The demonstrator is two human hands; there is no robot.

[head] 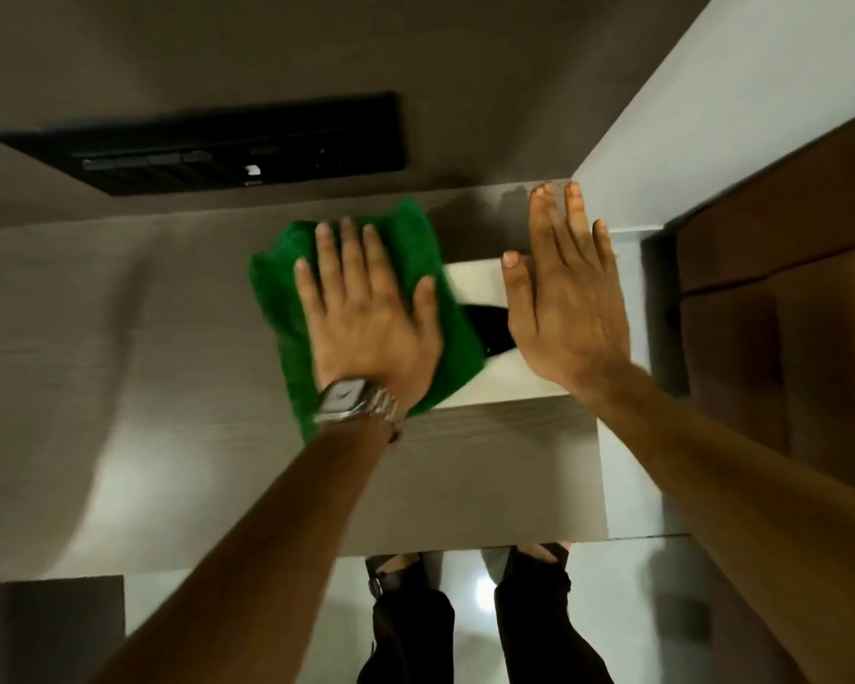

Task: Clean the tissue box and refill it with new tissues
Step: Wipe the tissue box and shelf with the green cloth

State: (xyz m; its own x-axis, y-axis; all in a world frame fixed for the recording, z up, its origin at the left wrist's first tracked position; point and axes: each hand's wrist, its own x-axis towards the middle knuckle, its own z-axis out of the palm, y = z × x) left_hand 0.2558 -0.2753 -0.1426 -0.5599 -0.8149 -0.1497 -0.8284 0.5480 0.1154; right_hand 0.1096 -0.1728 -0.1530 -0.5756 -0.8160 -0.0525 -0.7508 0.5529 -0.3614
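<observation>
The tissue box is set near the right end of the wood-grain counter; its pale shiny top has a dark oval opening. A green cloth covers the box's left part and the counter beside it. My left hand, with a metal watch on the wrist, presses flat on the cloth with its fingers spread. My right hand lies flat and open over the box's right side, its fingertips reaching the back corner. No tissues are visible.
A black panel is mounted on the wall behind the counter. A white wall closes the right side, with dark wooden cabinetry beyond it. The counter's front edge is near me, and my legs stand on a glossy tiled floor.
</observation>
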